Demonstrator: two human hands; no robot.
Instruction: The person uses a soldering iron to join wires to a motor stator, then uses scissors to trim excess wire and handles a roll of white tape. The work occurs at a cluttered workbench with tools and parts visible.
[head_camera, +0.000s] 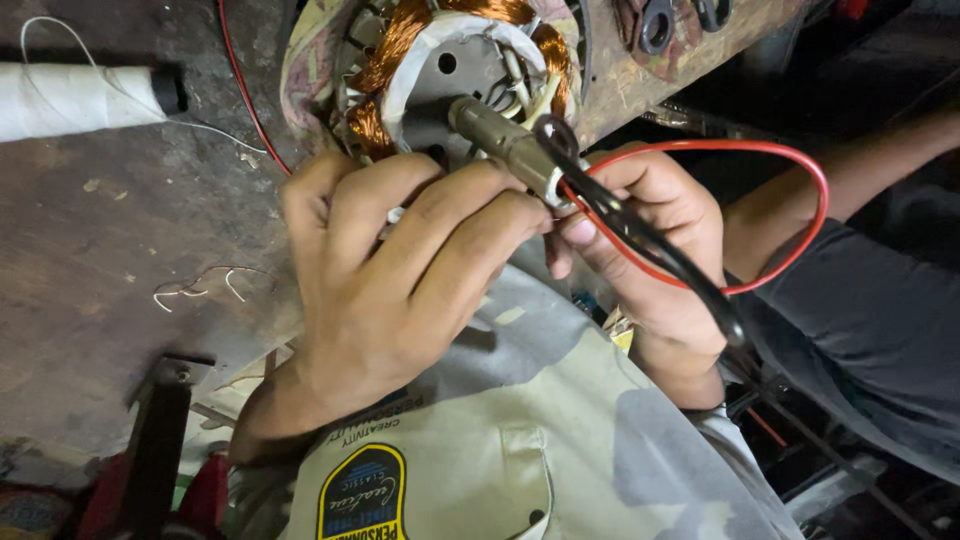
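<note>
Hands, two: left hand (385, 270), right hand (655, 240), on one stator (440, 70).

Left hand (385, 280) back-up, fingers (450, 225) curled forward and closed in a grip. Right hand (650, 235) beside it — fingertips nearly meeting, thumb pressed in, wrist bent — forearm running off to the right.

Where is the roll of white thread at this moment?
In the head view, the roll of white thread lies at the upper left on the dark workbench, left of the copper-wound stator and apart from the left hand.
</note>
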